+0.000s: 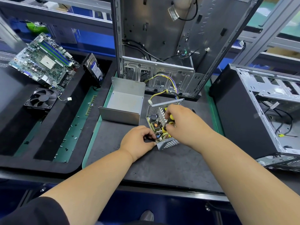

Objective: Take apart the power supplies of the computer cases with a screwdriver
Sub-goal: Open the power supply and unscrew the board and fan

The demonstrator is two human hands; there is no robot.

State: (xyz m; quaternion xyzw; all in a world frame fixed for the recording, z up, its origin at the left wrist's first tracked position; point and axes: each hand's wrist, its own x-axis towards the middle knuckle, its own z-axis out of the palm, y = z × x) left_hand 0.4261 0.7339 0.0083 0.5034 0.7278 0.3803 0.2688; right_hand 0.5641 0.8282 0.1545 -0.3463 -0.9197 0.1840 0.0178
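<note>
Right grip (181,122) holds the screwdriver (168,123) inside the supply (162,127); left grip (138,140) pinches the supply's near corner. Cover (123,103) lies left of it.

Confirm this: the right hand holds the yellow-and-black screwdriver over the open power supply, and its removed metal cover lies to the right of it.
Wrong side. The head view shows the cover to the left of the power supply; the right hand does hold the screwdriver over it.
</note>
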